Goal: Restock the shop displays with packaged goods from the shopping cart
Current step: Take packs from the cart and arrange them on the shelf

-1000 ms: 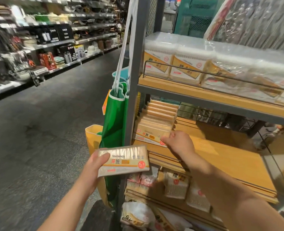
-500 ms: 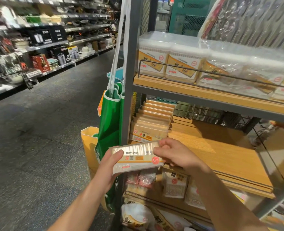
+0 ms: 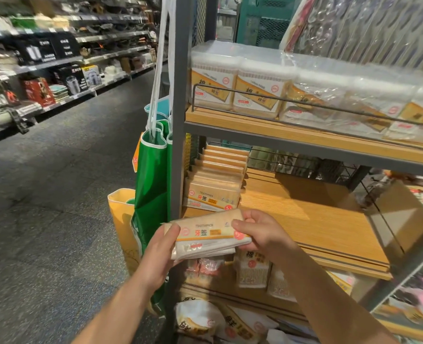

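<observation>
Toothpick pack held flat in front of the middle shelf, just below the toothpick stack at its left end. Left hand pinches the left edge; right hand, at the stack a second ago, has come back and now clamps the right end. Two-handed hold, so probably squaring it up to place on the stack. Green bags hang beside the post.

A shop: stocked shelves line an aisle.
</observation>
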### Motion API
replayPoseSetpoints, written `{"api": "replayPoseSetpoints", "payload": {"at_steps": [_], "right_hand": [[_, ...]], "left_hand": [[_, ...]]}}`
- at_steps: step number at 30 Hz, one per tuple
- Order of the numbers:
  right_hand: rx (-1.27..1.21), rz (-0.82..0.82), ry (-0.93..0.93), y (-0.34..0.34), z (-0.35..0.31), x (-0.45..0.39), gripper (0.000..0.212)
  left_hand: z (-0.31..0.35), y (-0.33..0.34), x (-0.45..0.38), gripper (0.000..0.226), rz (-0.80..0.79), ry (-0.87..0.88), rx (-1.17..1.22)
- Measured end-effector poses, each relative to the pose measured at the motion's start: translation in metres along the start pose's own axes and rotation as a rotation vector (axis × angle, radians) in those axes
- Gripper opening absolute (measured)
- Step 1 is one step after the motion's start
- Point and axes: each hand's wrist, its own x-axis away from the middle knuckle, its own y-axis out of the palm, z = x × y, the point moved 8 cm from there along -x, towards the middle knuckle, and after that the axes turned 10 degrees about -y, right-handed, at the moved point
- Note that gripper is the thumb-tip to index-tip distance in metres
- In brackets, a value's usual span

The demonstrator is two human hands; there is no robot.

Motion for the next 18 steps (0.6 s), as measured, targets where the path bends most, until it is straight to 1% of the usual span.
{"api": "replayPoseSetpoints", "payload": {"at_steps": [1,2,6,8,9,13,16,18], "right_hand": [[-0.040,0.029,0.003,-0.006,0.000,0.001,0.023],[-0.075,0.059,-0.005,-0.014,-0.002,0.002,0.019],[-0.231,0.210,-0.101,-0.046,-0.018,-0.002,0.022],[-0.244,0.272,-0.146,-0.057,-0.022,-0.009,0.025],[-0.220,0.276,-0.161,-0.058,-0.024,-0.012,0.026],[-0.031,0.188,-0.196,-0.041,-0.025,-0.024,0.027],[0.243,0.146,-0.245,-0.023,-0.026,-0.034,0.026],[0.432,0.160,-0.313,-0.017,-0.030,-0.039,0.022]], "left_hand": [[0.001,-0.003,0.001,0.029,0.020,0.001,-0.014],[0.002,-0.008,0.001,0.028,0.051,0.003,-0.025],[0.005,-0.034,0.002,0.027,0.143,0.011,-0.073],[0.003,-0.043,0.003,0.023,0.169,0.008,-0.055],[0.001,-0.046,0.004,0.022,0.174,0.005,-0.045],[-0.005,-0.046,0.007,0.022,0.150,-0.015,-0.058],[-0.006,-0.043,0.007,0.019,0.132,-0.016,-0.075],[-0.007,-0.042,0.006,0.019,0.129,-0.021,-0.095]]}}
